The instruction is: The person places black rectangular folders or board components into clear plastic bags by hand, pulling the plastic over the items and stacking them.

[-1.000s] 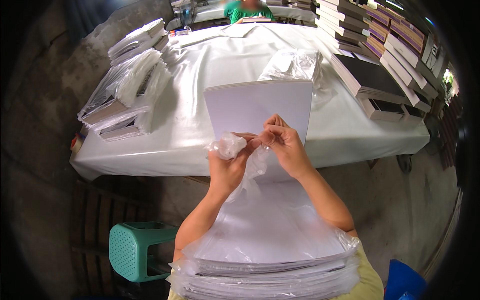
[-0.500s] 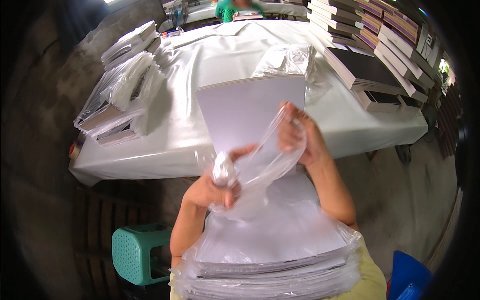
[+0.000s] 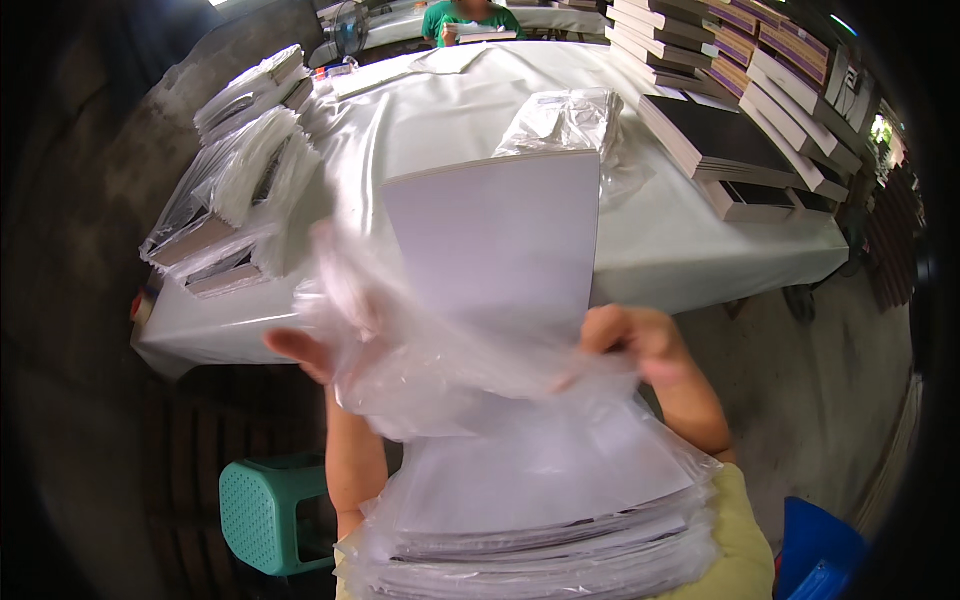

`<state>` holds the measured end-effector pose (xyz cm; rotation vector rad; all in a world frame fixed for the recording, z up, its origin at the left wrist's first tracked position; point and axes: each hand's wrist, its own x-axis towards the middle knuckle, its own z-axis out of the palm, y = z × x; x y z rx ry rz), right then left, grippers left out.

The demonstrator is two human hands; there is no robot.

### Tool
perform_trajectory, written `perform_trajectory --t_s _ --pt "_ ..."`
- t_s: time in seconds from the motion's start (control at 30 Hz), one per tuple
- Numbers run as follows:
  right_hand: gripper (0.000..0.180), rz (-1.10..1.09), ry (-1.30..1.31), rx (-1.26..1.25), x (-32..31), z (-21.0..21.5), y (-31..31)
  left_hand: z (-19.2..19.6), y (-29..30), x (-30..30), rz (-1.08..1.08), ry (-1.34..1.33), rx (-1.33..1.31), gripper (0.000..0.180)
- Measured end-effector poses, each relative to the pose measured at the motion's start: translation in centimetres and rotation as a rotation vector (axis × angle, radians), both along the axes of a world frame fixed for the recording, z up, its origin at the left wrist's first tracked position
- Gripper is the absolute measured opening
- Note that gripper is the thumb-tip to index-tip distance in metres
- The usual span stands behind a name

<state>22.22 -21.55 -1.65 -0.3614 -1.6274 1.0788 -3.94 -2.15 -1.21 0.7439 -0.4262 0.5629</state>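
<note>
My left hand (image 3: 335, 320), blurred, is behind or inside a clear plastic bag (image 3: 450, 365), its thumb and fingers stretched apart. With closed fingers my right hand (image 3: 640, 340) pinches the bag's right edge. The bag spans between both hands, its near part over a stack of plastic-wrapped white books (image 3: 540, 550) on my lap. Just beyond the bag a plain white book (image 3: 495, 230) extends to the table; its lower end is hidden behind the plastic.
A table with a white cover (image 3: 700, 260) stands ahead. On it lie wrapped books (image 3: 225, 190) at left, folded clear plastic bags (image 3: 565, 120) and stacks of dark-covered books (image 3: 720, 140) at right. A green stool (image 3: 260, 515) stands lower left. A person in green (image 3: 475, 22) sits beyond.
My left hand has moved left and up, its fingers spreading, and the bag is stretched wider. My right hand has come down toward me, still holding the bag's edge.
</note>
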Motion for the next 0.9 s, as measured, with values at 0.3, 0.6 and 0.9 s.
perform_trajectory --t_s 0.3,0.6,0.9 --pt "0.075 0.172 0.031 -0.064 0.8 -4.1 0.0 3.8 -4.8 -1.0 0.109 -0.159 -0.232 0.052" --pt "0.053 -0.112 -1.066 -0.389 -3.9 2.9 0.1 -1.3 -0.8 0.8 0.11 0.016 0.172 0.074" --pt "0.052 0.211 0.85 -0.239 -0.7 1.7 1.6 -3.8 -1.5 1.7 0.079 0.191 0.286 0.057"
